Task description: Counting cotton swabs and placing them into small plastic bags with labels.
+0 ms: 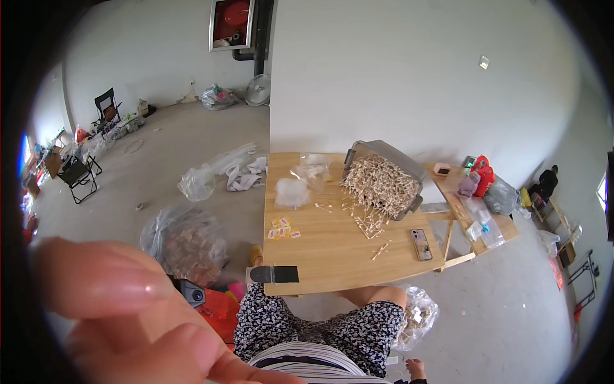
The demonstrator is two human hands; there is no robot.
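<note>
My left hand (128, 313) is raised very close at the lower left, large and blurred. Its fingers are apart, and I see nothing between them. Low at the right hangs my right hand (415, 369), small, with fingers curled in and nothing visible in them. In front of me is a wooden table (345, 262). A grey bin (416, 169) lies tipped on it, and cotton swabs (380, 185) spill from its mouth. Small yellow-and-white labels (281, 229), clear plastic bags (292, 192) and a phone (420, 245) lie around them. A black flat strip (275, 274) rests at the front-left edge.
On the floor left of the table stands a big clear bag (185, 243) of small packets. Another filled bag (419, 315) is beside my legs. A side bench (460, 211) holds a red item (483, 171) and bags. Folding chairs (80, 176) stand far left.
</note>
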